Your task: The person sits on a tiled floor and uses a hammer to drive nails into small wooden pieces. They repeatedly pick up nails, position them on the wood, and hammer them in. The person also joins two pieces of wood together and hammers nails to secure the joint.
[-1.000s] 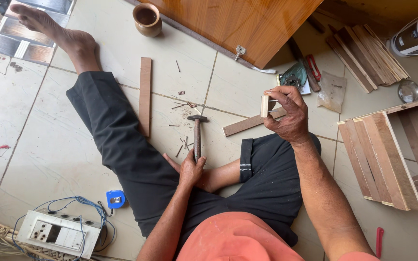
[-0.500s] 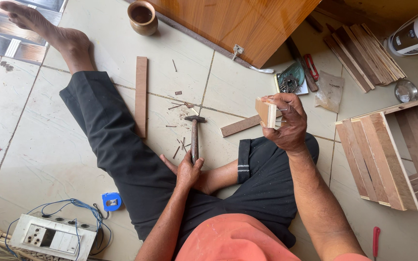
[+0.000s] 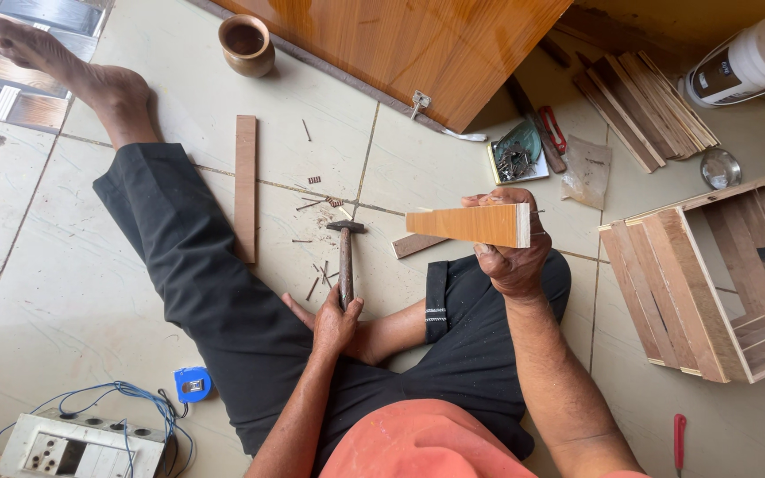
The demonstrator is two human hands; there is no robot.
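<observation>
I sit on a tiled floor with my left leg stretched out. My right hand (image 3: pixel 513 257) holds up a short orange-brown wooden board (image 3: pixel 469 225), turned flat and level in front of me. My left hand (image 3: pixel 336 322) rests on the floor with its fingers closed on the handle end of a hammer (image 3: pixel 345 257), whose head lies on the tile. Loose nails (image 3: pixel 316 205) are scattered around the hammer head. A short wood strip (image 3: pixel 418 244) lies on the floor just under the held board.
A long wood slat (image 3: pixel 245 188) lies by my leg. A wooden crate (image 3: pixel 710 283) stands on its side at right. A tin of nails (image 3: pixel 515 159), stacked slats (image 3: pixel 644 102), a white tub (image 3: pixel 745 62), a clay cup (image 3: pixel 246 42), a wooden panel (image 3: pixel 400 40), a power strip (image 3: pixel 81 447).
My right hand has turned the board from end-on to flat and level, showing its long face. The left hand stays on the hammer handle.
</observation>
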